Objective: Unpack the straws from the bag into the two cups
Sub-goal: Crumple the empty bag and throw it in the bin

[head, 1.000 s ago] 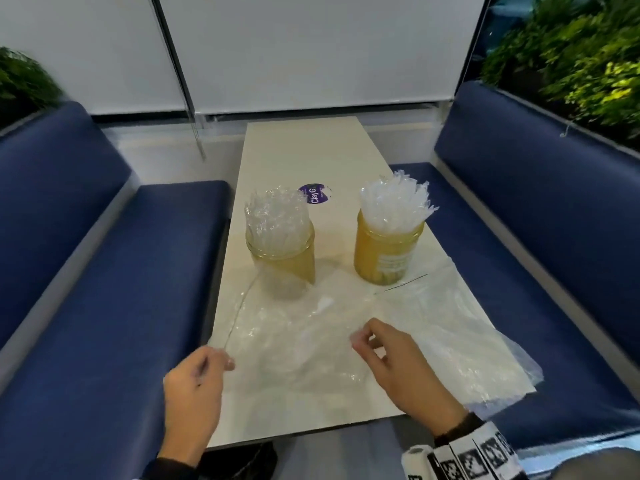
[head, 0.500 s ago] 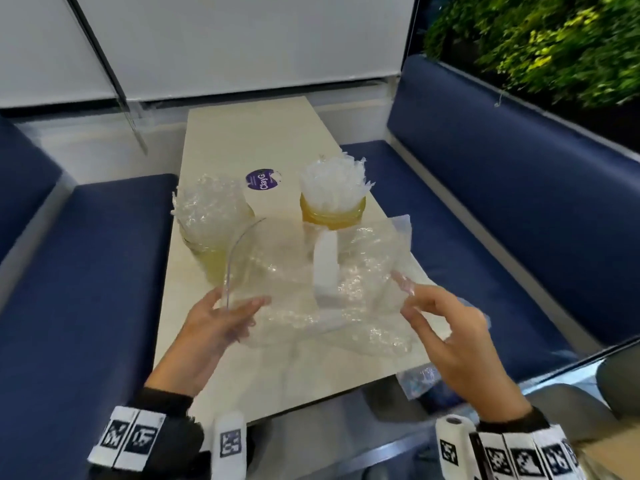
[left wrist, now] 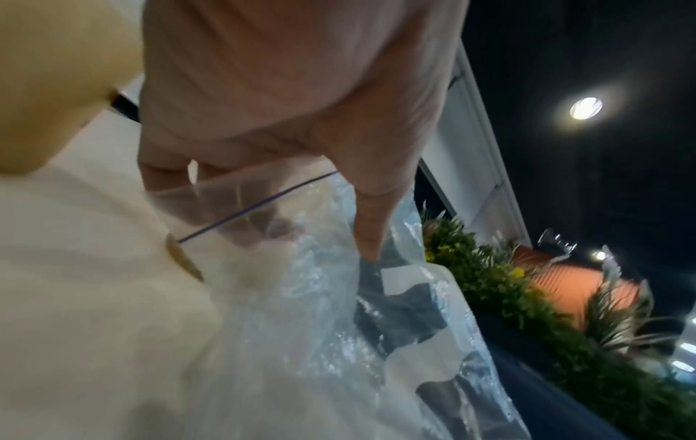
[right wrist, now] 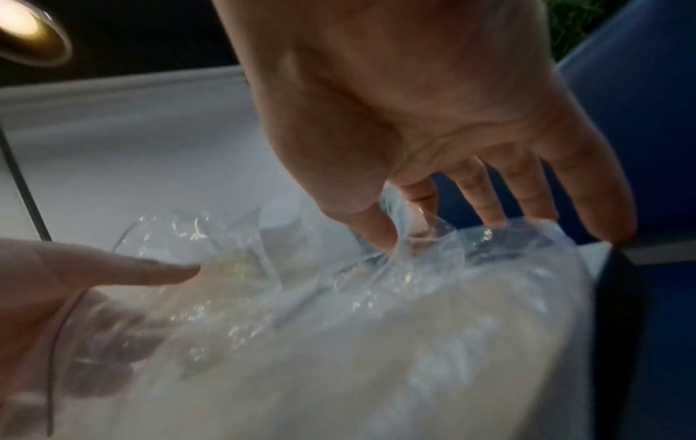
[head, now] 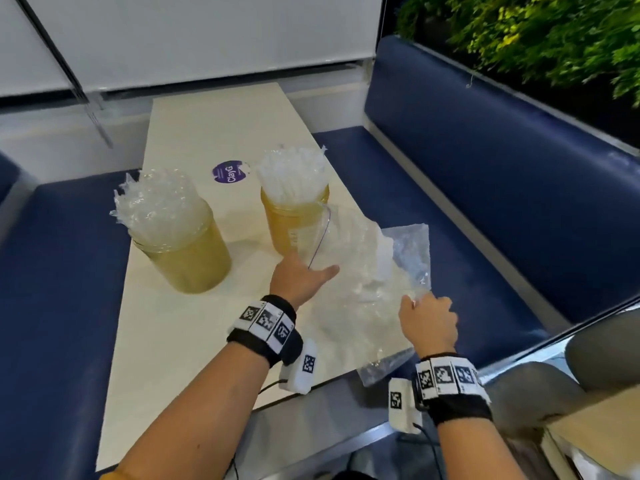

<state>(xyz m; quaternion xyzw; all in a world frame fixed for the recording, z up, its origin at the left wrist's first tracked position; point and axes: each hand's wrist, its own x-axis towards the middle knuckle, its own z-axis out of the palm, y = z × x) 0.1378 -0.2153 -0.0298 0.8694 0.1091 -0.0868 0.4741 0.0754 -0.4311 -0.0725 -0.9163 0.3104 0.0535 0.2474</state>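
Note:
Two amber cups stand on the pale table (head: 194,341). The left cup (head: 187,261) and the right cup (head: 291,226) are each packed with wrapped straws (head: 292,174). A crumpled clear zip bag (head: 360,271) is raised over the table's right side, just in front of the right cup. My left hand (head: 311,271) holds the bag's mouth, with the fingers inside and the thumb outside; the left wrist view shows this hold on the bag (left wrist: 301,327). My right hand (head: 415,303) pinches the bag's near corner between thumb and forefinger, as the right wrist view (right wrist: 403,235) confirms. No loose straws show in the bag.
A purple round sticker (head: 231,172) lies behind the cups. Blue benches run along the left (head: 62,271) and right (head: 450,202) of the table, with green plants (head: 554,39) behind the right one. A grey seat (head: 554,393) sits at lower right. The bag's lower end overhangs the table's front right corner.
The bag lay flat in front of the cups; both hands have lifted it and carried it right. My left hand has slipped into its mouth, and my right hand has shifted to its corner.

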